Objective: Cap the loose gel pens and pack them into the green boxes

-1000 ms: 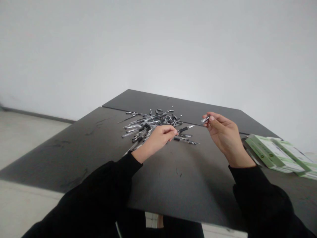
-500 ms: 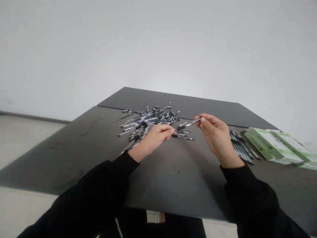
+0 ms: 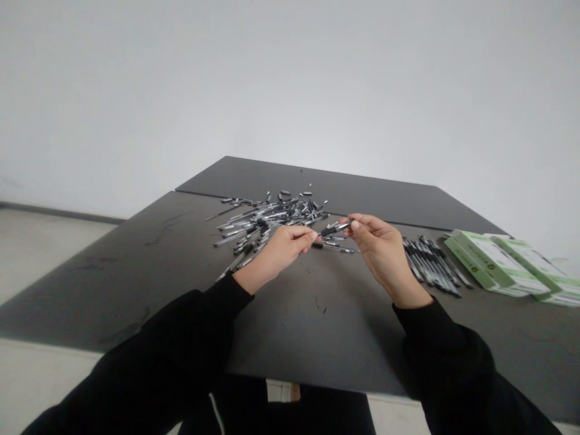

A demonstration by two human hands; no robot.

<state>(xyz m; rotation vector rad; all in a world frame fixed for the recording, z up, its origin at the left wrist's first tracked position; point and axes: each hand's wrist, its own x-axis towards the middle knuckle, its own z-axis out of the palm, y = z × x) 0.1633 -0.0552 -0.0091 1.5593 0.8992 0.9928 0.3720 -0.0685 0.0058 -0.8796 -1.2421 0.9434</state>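
A clear-barrelled pen (image 3: 330, 230) with a black grip spans the gap between my two hands, above the table. My left hand (image 3: 287, 244) is closed, pinching the pen's left end between thumb and fingertips. At the other end, the closed fingertips of my right hand (image 3: 378, 251) grip what looks like a small clear pen cap (image 3: 347, 224), mostly hidden by the fingers. Behind my left hand lies a loose pile of pen parts (image 3: 272, 219), with barrels, thin refills and small caps mixed together. Several pens (image 3: 432, 266) lie side by side to the right of my right hand.
Green and white boxes (image 3: 498, 263) lie at the right of the dark table (image 3: 290, 326). A seam crosses the tabletop behind the pile. A pale wall (image 3: 290, 90) stands behind the table. Small dark marks show on the surface in front of my hands.
My right hand has moved left toward my left hand, so less of the pen shows between them. My left hand has barely moved. More of the pens at the right are uncovered.
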